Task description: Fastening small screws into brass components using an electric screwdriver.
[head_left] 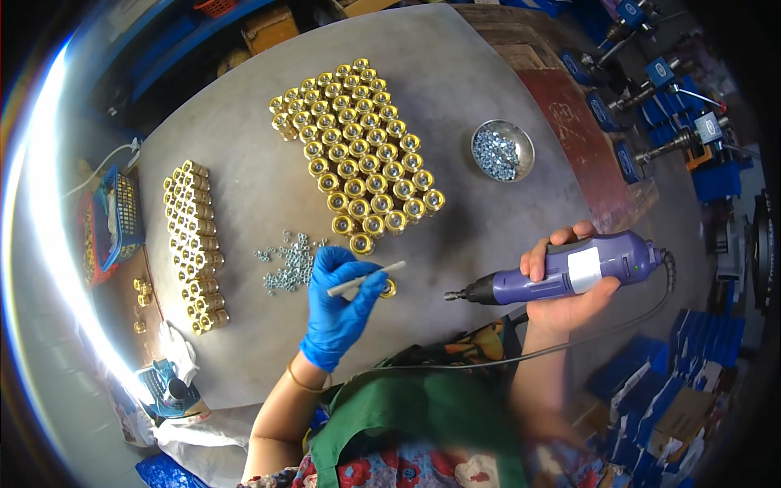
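Observation:
My left hand (338, 301), in a blue glove, is closed around a thin white stick (394, 267) that points up to the right. Just by its fingertips stands a single brass fitting (390, 288), partly covered by the glove; whether the fingers touch it I cannot tell. My bare right hand (561, 311) grips a purple electric screwdriver (533, 272) held level, its bit aimed left toward that fitting. Loose small metal nuts (291, 264) lie in a heap left of the glove. Beyond both hands, a large block of upright brass fittings (358, 150) stands in rows.
A second group of brass fittings (194, 244) stands at the left of the grey table (236, 146). A metal bowl (498, 150) of small silvery parts sits at the right. The screwdriver's cord (488, 363) loops across my front. Blue baskets (126, 211) flank the left edge.

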The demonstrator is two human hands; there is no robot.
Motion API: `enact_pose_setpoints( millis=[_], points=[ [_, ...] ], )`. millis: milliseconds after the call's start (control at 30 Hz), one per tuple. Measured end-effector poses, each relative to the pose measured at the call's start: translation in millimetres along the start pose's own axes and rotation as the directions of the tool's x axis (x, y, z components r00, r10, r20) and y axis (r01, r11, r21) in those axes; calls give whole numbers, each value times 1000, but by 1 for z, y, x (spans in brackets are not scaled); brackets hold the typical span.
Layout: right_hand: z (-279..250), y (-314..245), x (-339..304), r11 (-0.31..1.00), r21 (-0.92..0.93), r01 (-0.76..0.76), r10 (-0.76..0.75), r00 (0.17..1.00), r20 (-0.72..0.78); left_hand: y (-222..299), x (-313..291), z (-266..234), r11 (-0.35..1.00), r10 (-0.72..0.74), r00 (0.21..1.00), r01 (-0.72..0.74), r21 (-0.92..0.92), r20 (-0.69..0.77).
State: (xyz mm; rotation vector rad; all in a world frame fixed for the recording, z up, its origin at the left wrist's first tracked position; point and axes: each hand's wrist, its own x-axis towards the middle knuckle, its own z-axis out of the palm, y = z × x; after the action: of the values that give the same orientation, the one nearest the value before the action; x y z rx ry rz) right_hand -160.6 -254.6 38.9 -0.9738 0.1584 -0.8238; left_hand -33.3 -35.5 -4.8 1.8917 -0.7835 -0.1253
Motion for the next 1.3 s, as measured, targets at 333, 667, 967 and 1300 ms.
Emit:
enact_pose_setpoints(
  millis=[333,667,967,1300],
  points=[
    [-1,1,-6,1000,28,13,-14,999,43,-15,-16,8,765,-384,891,453,-457,242],
    [2,-1,-5,1000,-15,3,-3,1000,0,-36,-23,25,996,83,995,-81,-25,53],
    [1,7,-9,981,166,-104,102,995,25,-20,-24,7,984,114,982,-132,118,151],
    [4,8,-8,982,171,-78,62,994,95,14,-7,-1,914,151,938,-252,317,312]
  ],
)
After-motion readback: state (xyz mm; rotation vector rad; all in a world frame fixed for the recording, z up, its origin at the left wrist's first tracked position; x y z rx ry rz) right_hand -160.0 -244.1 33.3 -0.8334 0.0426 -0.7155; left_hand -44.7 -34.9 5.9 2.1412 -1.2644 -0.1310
